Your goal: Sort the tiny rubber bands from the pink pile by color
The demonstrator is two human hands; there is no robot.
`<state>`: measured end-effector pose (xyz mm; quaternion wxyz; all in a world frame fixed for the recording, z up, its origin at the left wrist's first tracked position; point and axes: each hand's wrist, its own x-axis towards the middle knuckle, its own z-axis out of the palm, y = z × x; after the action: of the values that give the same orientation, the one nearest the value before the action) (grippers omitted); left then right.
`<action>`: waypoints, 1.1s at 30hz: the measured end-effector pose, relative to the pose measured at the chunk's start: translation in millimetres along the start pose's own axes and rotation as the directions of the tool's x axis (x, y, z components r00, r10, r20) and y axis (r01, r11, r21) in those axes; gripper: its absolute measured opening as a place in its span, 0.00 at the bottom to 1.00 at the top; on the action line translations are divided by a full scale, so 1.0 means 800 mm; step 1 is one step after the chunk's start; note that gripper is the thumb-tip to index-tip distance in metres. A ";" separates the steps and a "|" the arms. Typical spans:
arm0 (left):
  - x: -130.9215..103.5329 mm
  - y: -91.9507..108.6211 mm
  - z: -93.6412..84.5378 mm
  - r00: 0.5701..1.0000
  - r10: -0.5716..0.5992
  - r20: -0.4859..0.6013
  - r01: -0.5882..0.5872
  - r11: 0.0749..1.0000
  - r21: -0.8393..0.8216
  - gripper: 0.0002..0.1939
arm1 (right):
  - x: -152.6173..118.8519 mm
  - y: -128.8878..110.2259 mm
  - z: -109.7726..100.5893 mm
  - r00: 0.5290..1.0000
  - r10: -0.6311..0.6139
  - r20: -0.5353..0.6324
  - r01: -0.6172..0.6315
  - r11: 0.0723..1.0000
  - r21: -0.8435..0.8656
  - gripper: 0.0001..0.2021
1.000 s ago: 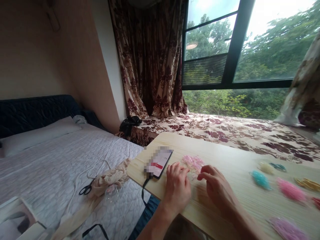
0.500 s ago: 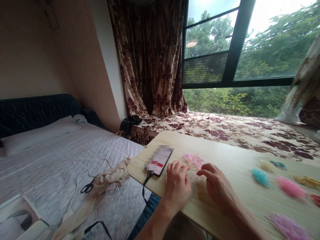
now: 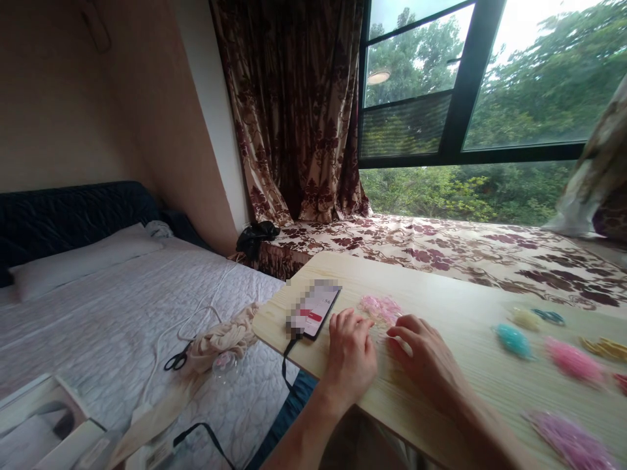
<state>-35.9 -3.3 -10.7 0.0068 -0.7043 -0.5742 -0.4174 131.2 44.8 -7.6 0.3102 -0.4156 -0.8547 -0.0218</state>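
A loose heap of small pink pieces (image 3: 381, 308) lies on the pale wooden table (image 3: 441, 294), just beyond my hands. My left hand (image 3: 351, 349) is between that heap and the phone (image 3: 316, 310), its fingers curled and bent toward the right. Facing it from the right, my right hand (image 3: 421, 349) has its fingers bent inward near the heap's edge. Whatever the fingertips of either hand may hold is too small to make out. A gap separates the two hands.
On the table's right are bundles in teal (image 3: 513, 341), pink (image 3: 574, 360), lilac (image 3: 573, 440), cream (image 3: 524, 318) and yellow (image 3: 605, 348). Left, the bed (image 3: 122, 294) holds scissors (image 3: 177, 361), beige cloth (image 3: 223, 339) and an open box (image 3: 49, 418).
The view has shifted slightly. The right hand's fingers, stretched toward the left hand before, are now more bent and drawn together. The left hand has barely moved.
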 end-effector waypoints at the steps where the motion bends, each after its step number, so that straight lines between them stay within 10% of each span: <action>1: 0.000 0.000 0.000 1.000 0.001 0.003 -0.001 1.000 -0.001 0.18 | 0.000 0.000 0.000 1.000 -0.002 0.006 0.002 1.000 -0.003 0.08; 19: 0.002 0.002 -0.003 1.000 -0.010 0.009 0.010 1.000 0.000 0.19 | 0.004 0.003 -0.011 0.995 -0.012 -0.094 0.003 0.996 -0.091 0.16; 33: -0.001 -0.007 0.007 1.000 0.030 -0.005 -0.030 1.000 -0.006 0.16 | -0.100 0.079 -0.160 0.961 -0.043 -0.274 -0.035 0.961 -0.275 0.23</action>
<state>-37.0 0.7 -17.4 0.0123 -0.7118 -0.5622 -0.4208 279.6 -7.1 38.0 0.3653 -0.4461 -0.7922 -0.1998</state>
